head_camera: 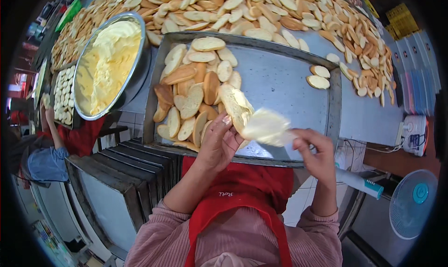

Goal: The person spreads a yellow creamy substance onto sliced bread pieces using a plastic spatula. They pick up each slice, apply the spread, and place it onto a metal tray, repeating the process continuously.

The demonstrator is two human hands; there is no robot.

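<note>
Between the thumb and fingers of my left hand [220, 139] is a bread slice [235, 104], tilted up, with some pale cream on its cut face. My right hand [316, 149] grips a spreader [269, 127], blurred and coated in cream, whose blade is at the slice's lower right edge. Both hands are over the near side of a metal baking tray [241, 158]. Plain bread slices [192, 99] are heaped in the tray's left part. Two slices [318, 81] lie at its far right corner. Left of the tray, a metal bowl [142, 32] holds yellow cream [113, 64].
A large pile of bread slices [238, 8] covers the table's [364, 120] far side. Stacked trays [122, 169] stand below at the left. At far left, a co-worker's hand [49, 113] is beside another filled tray [63, 95]. A fan [413, 204] stands at the right.
</note>
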